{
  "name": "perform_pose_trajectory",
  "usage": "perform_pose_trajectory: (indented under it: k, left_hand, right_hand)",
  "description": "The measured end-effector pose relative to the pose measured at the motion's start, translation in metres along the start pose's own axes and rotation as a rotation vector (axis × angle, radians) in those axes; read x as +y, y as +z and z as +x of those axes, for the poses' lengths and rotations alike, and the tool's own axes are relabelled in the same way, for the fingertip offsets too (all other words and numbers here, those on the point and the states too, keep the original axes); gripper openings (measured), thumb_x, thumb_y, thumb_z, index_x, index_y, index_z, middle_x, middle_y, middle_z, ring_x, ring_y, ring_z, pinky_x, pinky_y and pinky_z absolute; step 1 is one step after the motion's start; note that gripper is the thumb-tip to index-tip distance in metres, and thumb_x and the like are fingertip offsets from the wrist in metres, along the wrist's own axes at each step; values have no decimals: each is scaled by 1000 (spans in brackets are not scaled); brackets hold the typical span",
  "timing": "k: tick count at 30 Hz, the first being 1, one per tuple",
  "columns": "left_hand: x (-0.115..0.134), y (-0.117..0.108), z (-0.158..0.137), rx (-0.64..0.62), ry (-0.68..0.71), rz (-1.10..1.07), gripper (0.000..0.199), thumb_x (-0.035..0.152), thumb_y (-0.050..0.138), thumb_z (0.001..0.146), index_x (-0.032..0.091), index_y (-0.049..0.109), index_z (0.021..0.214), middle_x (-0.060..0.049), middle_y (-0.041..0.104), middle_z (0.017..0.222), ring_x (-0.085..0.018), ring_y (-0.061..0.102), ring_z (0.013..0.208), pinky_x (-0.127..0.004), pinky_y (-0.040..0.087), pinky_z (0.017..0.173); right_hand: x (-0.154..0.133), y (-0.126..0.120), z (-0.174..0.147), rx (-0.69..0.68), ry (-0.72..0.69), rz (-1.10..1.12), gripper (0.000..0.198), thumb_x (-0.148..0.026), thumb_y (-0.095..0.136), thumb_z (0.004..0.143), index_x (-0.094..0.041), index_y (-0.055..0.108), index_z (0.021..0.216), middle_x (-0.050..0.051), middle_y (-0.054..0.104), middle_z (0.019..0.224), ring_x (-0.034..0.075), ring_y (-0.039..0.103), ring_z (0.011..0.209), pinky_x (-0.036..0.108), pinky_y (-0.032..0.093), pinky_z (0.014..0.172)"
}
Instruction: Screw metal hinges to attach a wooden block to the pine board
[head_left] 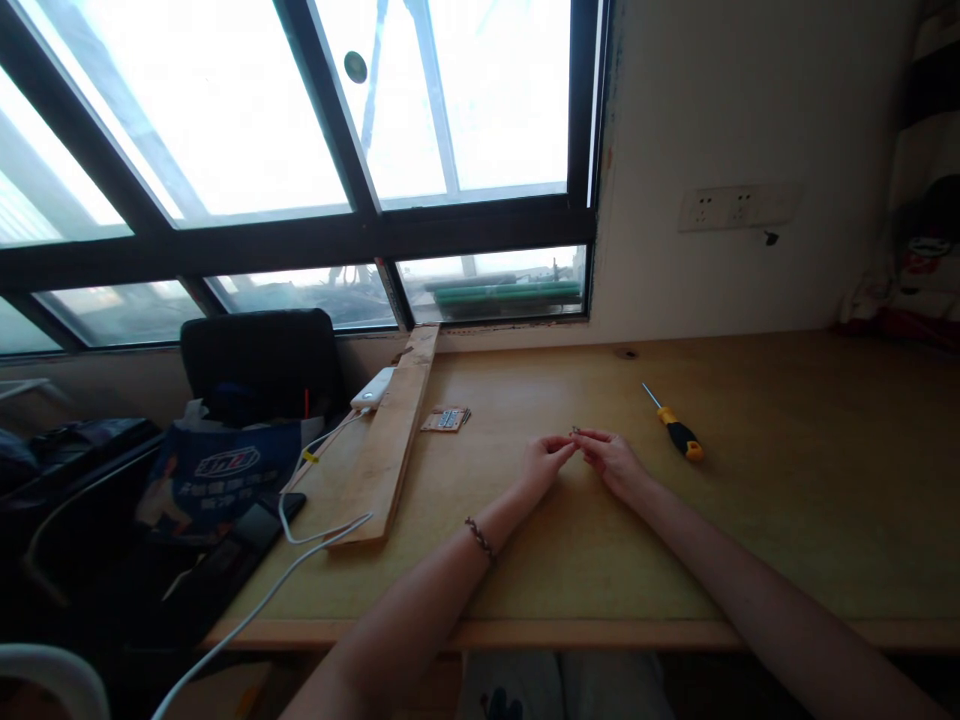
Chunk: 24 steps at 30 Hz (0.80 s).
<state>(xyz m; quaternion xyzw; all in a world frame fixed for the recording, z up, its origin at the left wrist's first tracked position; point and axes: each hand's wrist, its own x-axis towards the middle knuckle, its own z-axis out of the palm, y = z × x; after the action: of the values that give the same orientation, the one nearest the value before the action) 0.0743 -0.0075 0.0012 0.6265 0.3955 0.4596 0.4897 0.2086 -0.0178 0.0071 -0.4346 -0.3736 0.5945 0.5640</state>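
Note:
My left hand (546,462) and my right hand (611,462) meet above the middle of the table, fingertips pinched together. Between them is a tiny metallic piece (575,430), too small to name. Both hands appear closed on it. To the right of my right hand lies a screwdriver (681,436) with a black and yellow handle, its shaft pointing away to the upper left. Left of my left hand is a small card-like packet (444,420) with several thin dark pieces at its right end.
A wooden plank (394,440) lies along the table's left side. Beside it are a white power strip (373,388) and a white cable (289,540). A blue bag (217,475) sits on a black chair (259,350) at left. Wall sockets (724,207) are at the back right.

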Motion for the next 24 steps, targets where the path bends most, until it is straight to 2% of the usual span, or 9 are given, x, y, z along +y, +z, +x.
perform_pose_trajectory:
  k: [3, 5, 8, 10, 12, 15, 18, 24]
  left_hand:
    - [2, -3, 3, -3, -25, 113, 38, 43, 61, 70, 10, 70, 88, -7, 68, 75, -15, 57, 65, -25, 42, 63]
    - [5, -11, 6, 55, -36, 276, 41, 45, 59, 72, 11, 69, 92, -5, 66, 68, -13, 54, 60, -24, 38, 57]
    - [10, -34, 13, 231, -42, 600, 37, 43, 54, 77, 15, 69, 94, -3, 62, 64, -13, 53, 58, -23, 35, 56]
    - [10, -55, 19, 382, -84, 790, 31, 39, 52, 79, 18, 68, 95, -3, 63, 70, -14, 56, 64, -24, 36, 59]
    - [9, -79, 23, 511, -162, 916, 30, 36, 51, 80, 20, 65, 101, -4, 66, 78, -17, 60, 73, -25, 39, 62]
    - [6, -111, 26, 617, -266, 1035, 33, 34, 49, 81, 22, 61, 109, -8, 67, 89, -22, 62, 84, -28, 42, 65]
    - [5, -131, 25, 670, -358, 1127, 35, 37, 46, 82, 23, 62, 110, -12, 67, 95, -26, 62, 88, -32, 44, 68]
    - [-1, -140, 24, 629, -404, 1188, 34, 38, 44, 81, 24, 65, 104, -13, 67, 97, -29, 61, 91, -36, 46, 71]
  right_hand:
    - [-5, -12, 9, 82, -96, -199, 34, -36, 75, 55, -14, 71, 81, 6, 70, 75, 13, 58, 62, 23, 40, 54]
    - [-13, -27, 17, 195, -188, -485, 32, -36, 70, 61, -12, 71, 83, 6, 69, 69, 15, 58, 60, 25, 40, 53]
    - [-27, -53, 28, 343, -311, -1050, 20, -27, 60, 72, -14, 72, 80, 9, 70, 74, 19, 63, 70, 27, 43, 63]
    - [-33, -66, 32, 402, -303, -1344, 21, -23, 53, 77, -14, 72, 81, 12, 70, 80, 21, 64, 77, 27, 43, 66]
    - [-34, -72, 33, 416, -242, -1538, 24, -20, 48, 81, -13, 71, 84, 15, 70, 83, 22, 64, 79, 28, 43, 65]
    - [-32, -72, 32, 397, -177, -1678, 26, -18, 45, 83, -11, 69, 89, 17, 69, 86, 23, 64, 81, 27, 42, 64]
    - [-31, -70, 30, 387, -180, -1726, 27, -19, 43, 85, -10, 68, 90, 18, 68, 88, 23, 64, 84, 28, 43, 65]
    - [-31, -72, 30, 395, -176, -1748, 25, -22, 46, 85, -9, 66, 90, 19, 66, 90, 25, 63, 85, 30, 43, 65]
